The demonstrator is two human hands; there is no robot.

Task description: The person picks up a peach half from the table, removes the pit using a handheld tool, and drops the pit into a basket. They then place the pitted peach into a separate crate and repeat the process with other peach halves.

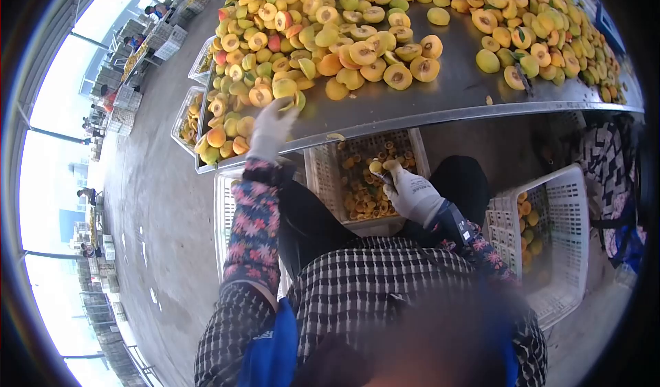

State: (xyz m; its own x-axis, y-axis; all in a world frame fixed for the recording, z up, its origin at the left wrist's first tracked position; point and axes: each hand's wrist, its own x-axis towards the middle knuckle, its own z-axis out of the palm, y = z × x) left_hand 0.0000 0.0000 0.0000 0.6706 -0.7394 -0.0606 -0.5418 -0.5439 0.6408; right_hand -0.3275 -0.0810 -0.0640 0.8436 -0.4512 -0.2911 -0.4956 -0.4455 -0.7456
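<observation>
My left hand [273,127], in a white glove, reaches to the front left of the metal table [412,105]. Its fingers are closed at a yellow-green peach half [300,100], beside the heap of halved peaches [330,29]. Lower down, my right hand [414,193], also gloved, is closed around a small metal tool [387,179]. A yellow fruit piece [375,167] shows at its fingertips; whether the hand grips it too, I cannot tell. Beneath this hand stands a crate [330,194] with cut fruit pieces and pit ends in it.
More halves [543,29] cover the table's right side. A white crate [564,215] with peach pieces stands at my right, another crate [182,122] beside the table's left end. Far left, people [158,10] sit along stacked crates on the concrete floor [158,201]. My knees flank the middle crate.
</observation>
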